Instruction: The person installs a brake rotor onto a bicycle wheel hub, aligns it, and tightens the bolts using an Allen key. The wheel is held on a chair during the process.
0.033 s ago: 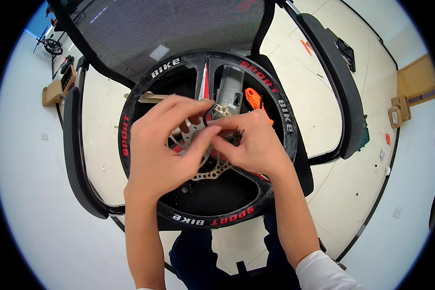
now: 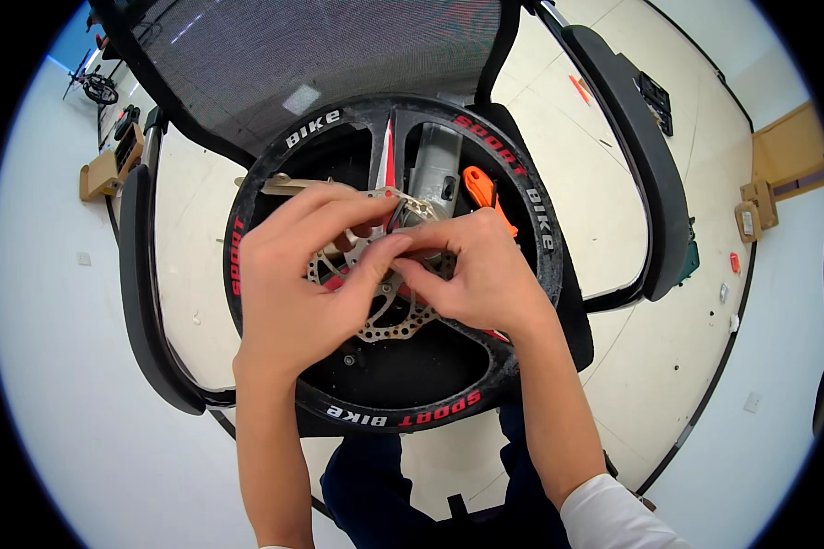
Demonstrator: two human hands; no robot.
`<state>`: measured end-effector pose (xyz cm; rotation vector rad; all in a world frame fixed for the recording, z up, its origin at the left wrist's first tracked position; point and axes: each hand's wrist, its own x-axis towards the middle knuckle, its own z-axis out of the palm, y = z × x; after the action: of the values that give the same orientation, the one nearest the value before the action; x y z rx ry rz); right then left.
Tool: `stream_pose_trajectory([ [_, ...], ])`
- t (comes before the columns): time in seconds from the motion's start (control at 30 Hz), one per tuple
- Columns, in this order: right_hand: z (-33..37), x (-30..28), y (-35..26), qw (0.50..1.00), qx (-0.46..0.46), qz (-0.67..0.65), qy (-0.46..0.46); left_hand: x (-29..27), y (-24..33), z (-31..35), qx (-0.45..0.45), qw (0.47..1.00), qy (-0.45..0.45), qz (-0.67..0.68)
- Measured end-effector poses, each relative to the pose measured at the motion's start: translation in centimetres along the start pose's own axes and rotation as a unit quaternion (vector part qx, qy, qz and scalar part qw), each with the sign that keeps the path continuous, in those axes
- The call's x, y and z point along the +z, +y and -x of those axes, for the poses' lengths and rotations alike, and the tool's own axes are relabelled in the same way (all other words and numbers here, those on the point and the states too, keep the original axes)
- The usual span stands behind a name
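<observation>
A black bicycle wheel (image 2: 543, 238) with red and white lettering lies flat on a chair seat. At its hub sits a silver brake disc (image 2: 395, 331) with drilled holes. Over the hub, my left hand (image 2: 307, 270) pinches a thin dark ring-like part (image 2: 395, 218), seen almost edge-on. My right hand (image 2: 476, 265) is closed beside it, thumb and forefinger pressed together at the part's lower end. Both sets of fingertips nearly meet, and they hide most of the hub and whatever else they grip.
Inside the wheel lie a grey cylindrical object (image 2: 438, 165), an orange-handled tool (image 2: 479, 187), a metal wrench-like tool (image 2: 288, 186) and a small bolt (image 2: 349, 360). Black armrests (image 2: 627, 165) flank the seat. Cardboard boxes (image 2: 758, 206) and a black case (image 2: 655, 102) are on the floor.
My left hand has shifted slightly to the left, uncovering more of the brake disc and of the dark ring-like part. My right hand has hardly moved.
</observation>
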<state>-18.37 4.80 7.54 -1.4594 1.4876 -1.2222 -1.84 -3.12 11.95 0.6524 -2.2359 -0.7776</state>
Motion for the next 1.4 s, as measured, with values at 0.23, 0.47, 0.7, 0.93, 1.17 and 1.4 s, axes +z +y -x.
stream_pose_trajectory([
  [0.23, -0.1, -0.4, -0.2, 0.999, 0.016, 0.008, -0.043, 0.6, -0.1, -0.2, 0.000, 1.000, 0.017, 0.012],
  [0.47, 0.0, -0.4, 0.4, 0.982, -0.004, 0.184, -0.046, 1.4, 0.3, -0.3, -0.035, 0.993, 0.098, -0.062],
  [0.7, 0.0, 0.3, 0.9, 0.976, -0.040, 0.212, -0.029, 2.7, 0.6, 0.0, -0.174, 0.976, 0.094, 0.087],
  [0.93, -0.1, 0.6, 1.3, 0.974, -0.057, 0.219, -0.029, 0.5, 0.3, 1.9, -0.143, 0.983, 0.026, 0.109],
  [1.17, -0.1, 0.6, 0.7, 0.970, -0.041, 0.237, -0.020, -0.6, 2.5, 3.7, -0.189, 0.938, 0.264, 0.120],
  [1.4, 0.2, 1.0, 1.1, 0.970, -0.072, 0.228, -0.033, 0.2, 0.8, 9.0, -0.270, 0.867, 0.376, 0.185],
])
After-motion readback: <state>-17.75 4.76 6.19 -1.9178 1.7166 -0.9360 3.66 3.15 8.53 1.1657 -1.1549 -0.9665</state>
